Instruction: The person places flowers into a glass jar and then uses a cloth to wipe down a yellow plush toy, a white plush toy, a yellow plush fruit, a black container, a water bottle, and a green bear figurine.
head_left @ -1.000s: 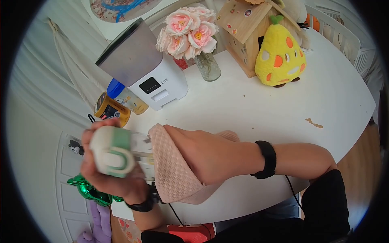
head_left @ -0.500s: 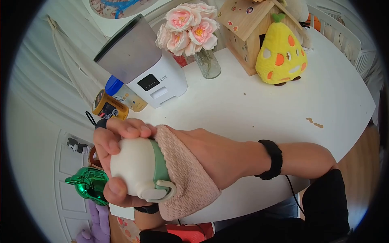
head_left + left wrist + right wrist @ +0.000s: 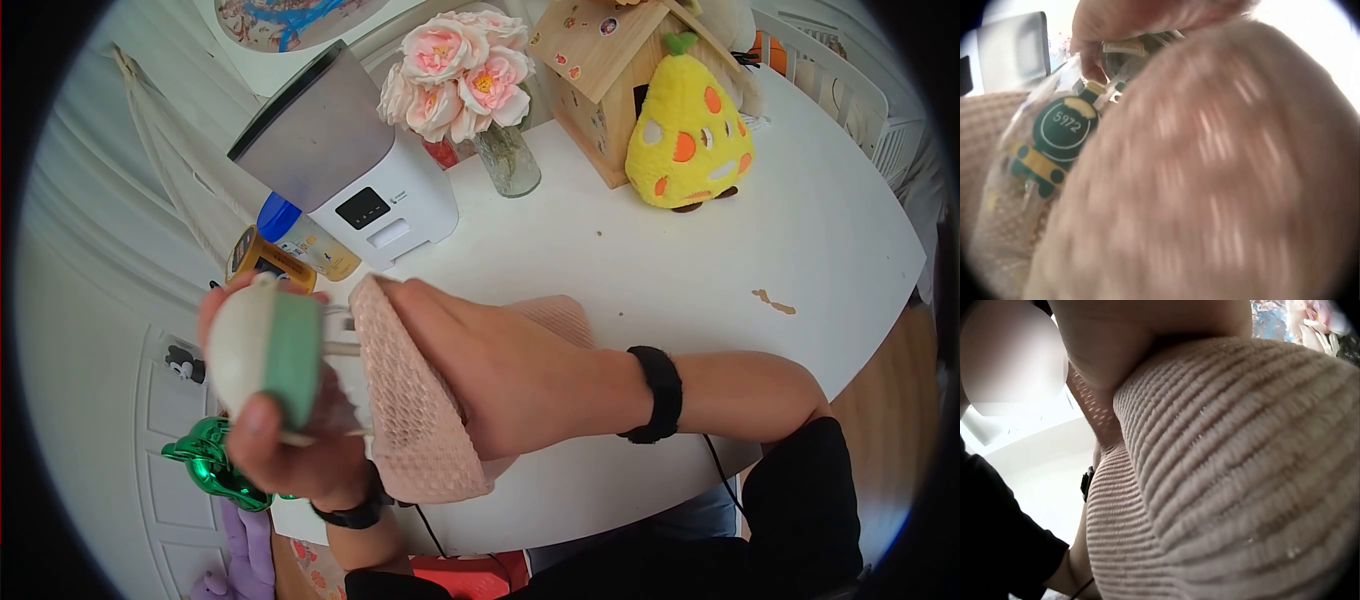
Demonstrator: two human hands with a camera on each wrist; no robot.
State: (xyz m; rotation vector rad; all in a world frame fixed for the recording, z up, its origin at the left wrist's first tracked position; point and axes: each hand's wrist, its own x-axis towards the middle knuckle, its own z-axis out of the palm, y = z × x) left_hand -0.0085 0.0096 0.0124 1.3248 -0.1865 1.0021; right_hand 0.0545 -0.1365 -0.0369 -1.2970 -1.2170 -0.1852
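A clear bottle (image 3: 1063, 134) with a green train print lies sideways; its cream and green lid (image 3: 290, 360) points left in the head view. My left hand (image 3: 300, 465) grips it at the lid end, thumb below and fingers behind. A pink textured cloth (image 3: 405, 400) wraps the other end of the bottle. My right hand (image 3: 500, 360) holds the cloth around it, fingertips hidden by the fabric. Ribbed cloth (image 3: 1229, 462) fills much of the right wrist view, under the hand.
On the white table (image 3: 640, 270) stand a white dispenser (image 3: 400, 210), two tubs behind the hands, a vase (image 3: 508, 165) of pink roses, a wooden house (image 3: 590, 90) and a yellow plush pear (image 3: 690, 140). A green shiny figure (image 3: 212, 465) is at the left.
Half a second ago the lid was close against the cloth; now it is farther left, with clear bottle showing between. The lid has turned, and both hands still hold on.
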